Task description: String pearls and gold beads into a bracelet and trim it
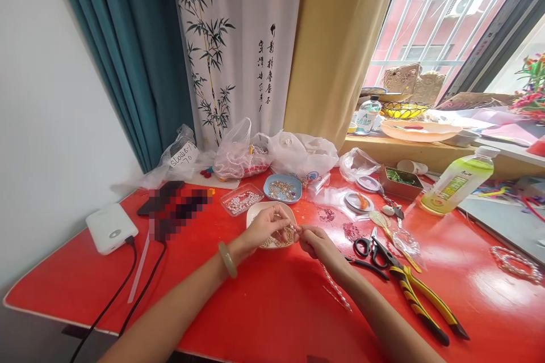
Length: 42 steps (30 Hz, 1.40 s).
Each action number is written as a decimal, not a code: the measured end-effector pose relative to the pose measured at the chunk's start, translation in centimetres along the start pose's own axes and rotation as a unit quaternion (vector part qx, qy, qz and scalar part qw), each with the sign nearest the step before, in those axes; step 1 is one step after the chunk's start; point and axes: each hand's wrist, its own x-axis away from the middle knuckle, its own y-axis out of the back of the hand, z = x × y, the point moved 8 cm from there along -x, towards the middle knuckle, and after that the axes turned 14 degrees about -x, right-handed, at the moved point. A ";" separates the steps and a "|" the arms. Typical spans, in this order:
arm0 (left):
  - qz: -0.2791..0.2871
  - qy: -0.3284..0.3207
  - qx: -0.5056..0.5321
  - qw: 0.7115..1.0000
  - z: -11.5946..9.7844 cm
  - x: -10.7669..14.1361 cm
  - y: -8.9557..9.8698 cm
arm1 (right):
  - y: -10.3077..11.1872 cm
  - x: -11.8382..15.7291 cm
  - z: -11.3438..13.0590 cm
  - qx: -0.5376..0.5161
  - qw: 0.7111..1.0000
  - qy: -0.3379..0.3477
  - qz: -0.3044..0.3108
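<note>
My left hand (272, 226), with a pale bangle on its wrist, is over a white dish (254, 212) that holds small gold beads. Its thumb and fingertips are pinched together beside my right hand (314, 240). The closed fingers of my right hand grip the end of a beaded strand (337, 290), which hangs below that hand onto the red table. What the left fingertips hold is too small to make out. Behind the dish are a blue plate (283, 189) of beads and a clear tray (242, 200) of pearly beads.
Black scissors (373, 248) and yellow-black pliers (419, 295) lie to the right, near a green drink bottle (460, 181). A white power bank (111, 228) with cables is at the left. Plastic bags (302, 153) line the back. A beaded loop (516, 264) lies far right.
</note>
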 end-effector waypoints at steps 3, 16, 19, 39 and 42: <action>-0.001 -0.003 0.004 1.000 0.0 0.0 0.0 | 0.0 0.2 0.4 0.002 1.000 0.001 -0.005; 0.010 -0.007 0.017 1.000 -0.2 0.1 -0.5 | 0.4 0.0 0.2 0.019 1.000 0.000 -0.018; -0.004 -0.018 0.006 1.000 -0.4 0.1 -0.2 | 0.3 0.1 0.4 0.020 1.000 0.000 -0.017; -0.045 -0.009 0.015 0.999 0.4 -0.2 1.4 | 0.0 0.5 0.3 -0.008 1.000 -0.010 0.006; -0.063 0.002 0.028 0.998 0.8 -0.3 1.9 | 0.0 0.4 0.1 -0.018 1.000 -0.014 0.007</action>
